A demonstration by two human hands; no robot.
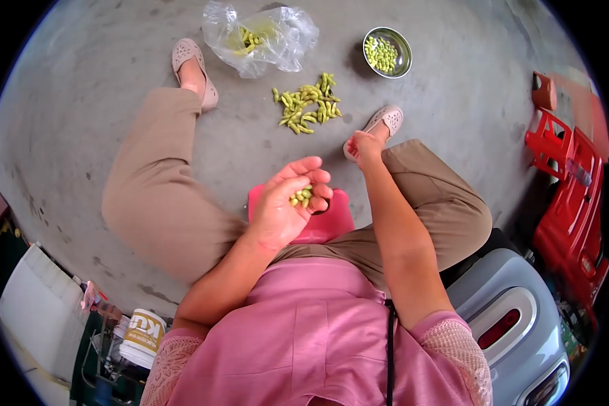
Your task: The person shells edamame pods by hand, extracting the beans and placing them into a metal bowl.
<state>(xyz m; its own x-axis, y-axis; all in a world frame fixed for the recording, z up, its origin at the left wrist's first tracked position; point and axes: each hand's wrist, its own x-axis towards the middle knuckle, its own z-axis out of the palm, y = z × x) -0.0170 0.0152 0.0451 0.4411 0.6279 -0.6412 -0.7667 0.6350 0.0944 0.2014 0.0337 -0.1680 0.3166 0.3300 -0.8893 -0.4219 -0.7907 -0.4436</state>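
My left hand [287, 203] is palm up with curled fingers, cupped round several shelled green beans [302, 197] above a pink seat [340, 216]. My right hand [364, 146] is beside the shoe on the right, its fingers drawn together; whatever they may hold is too small to make out. On the floor past both hands lies a loose pile of green bean pods [307, 108]. A clear plastic bag [287, 40] with more pods inside lies behind it. To the right, a metal bowl [404, 54] contains shelled beans.
My shoes [186, 51] rest on the grey concrete floor [453, 74] either side of the pods. Red plastic stools [572, 210] are at the right. A grey-blue vehicle part [521, 318] is at lower right, and a white bucket [142, 337] stands at lower left.
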